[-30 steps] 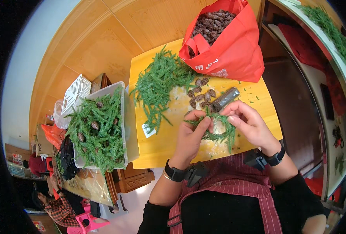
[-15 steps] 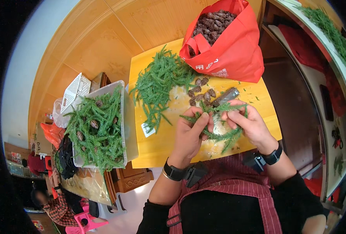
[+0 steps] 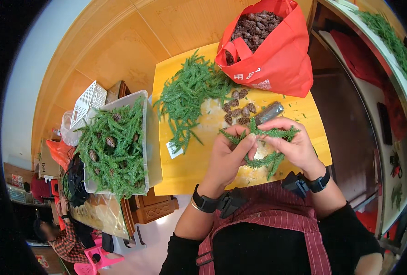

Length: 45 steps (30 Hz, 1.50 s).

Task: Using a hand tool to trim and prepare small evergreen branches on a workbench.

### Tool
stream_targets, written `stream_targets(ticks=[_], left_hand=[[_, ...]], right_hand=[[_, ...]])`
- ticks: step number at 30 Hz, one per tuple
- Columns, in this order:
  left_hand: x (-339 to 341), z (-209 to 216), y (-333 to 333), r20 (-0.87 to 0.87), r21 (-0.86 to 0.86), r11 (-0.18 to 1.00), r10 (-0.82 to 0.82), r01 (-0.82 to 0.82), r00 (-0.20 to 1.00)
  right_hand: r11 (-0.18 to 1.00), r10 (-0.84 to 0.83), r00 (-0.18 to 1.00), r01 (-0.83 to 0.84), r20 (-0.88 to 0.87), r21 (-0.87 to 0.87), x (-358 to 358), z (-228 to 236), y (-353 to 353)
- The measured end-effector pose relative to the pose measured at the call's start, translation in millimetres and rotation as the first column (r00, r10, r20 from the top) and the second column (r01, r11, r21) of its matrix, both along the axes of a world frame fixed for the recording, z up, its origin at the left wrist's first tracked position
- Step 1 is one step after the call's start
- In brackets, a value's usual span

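Sprigs (image 3: 264,147): green, bunched over yellow table (image 3: 185,165), between our hands.
Left hand (image 3: 228,156): pinching bunch.
Right hand (image 3: 293,144): gripping bunch.
Nearby: pine cones (image 3: 238,110), red bag (image 3: 276,55).

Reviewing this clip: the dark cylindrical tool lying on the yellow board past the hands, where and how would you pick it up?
Grip the dark cylinder across its middle, coming from above. It lies flat and slanted on the yellow board, so its long sides are open. Its lower end lies close to the loose pine cones and the right hand, so the upper right end probably gives more room.
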<state>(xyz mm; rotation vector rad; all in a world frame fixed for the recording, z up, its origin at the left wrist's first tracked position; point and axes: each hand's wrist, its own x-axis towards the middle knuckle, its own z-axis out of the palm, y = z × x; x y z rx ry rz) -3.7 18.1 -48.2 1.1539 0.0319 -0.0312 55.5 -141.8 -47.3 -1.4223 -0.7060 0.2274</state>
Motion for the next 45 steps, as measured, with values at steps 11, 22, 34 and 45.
stream_targets(ticks=[11, 22, 34, 45], left_hand=[[-4.4, 6.7, 0.7, -0.029, 0.066, 0.994, -0.081, 0.082, 0.996], [-6.1, 0.8, -10.4, 0.109, 0.174, 0.981, 0.072, -0.090, 0.991], [1.0, 1.2, -0.2, 0.016, -0.076, 0.939, 0.336, -0.334, 0.942], [-2.7, 3.6, -3.9, 0.079, -0.044, 0.964, 0.263, -0.260, 0.962]], right_hand=[[0.998, 0.056, 0.996, -0.055, 0.073, -0.012, 4.6, 0.1, -4.5], [0.981, 0.127, 0.898, -0.050, -0.421, 0.189, -2.6, -2.6, -1.5], [0.994, 0.015, 0.931, 0.025, -0.364, 0.105, -26.9, 5.6, -18.0], [0.993, -0.001, 0.999, -0.004, -0.040, -0.119, -14.7, 19.4, -14.2]])
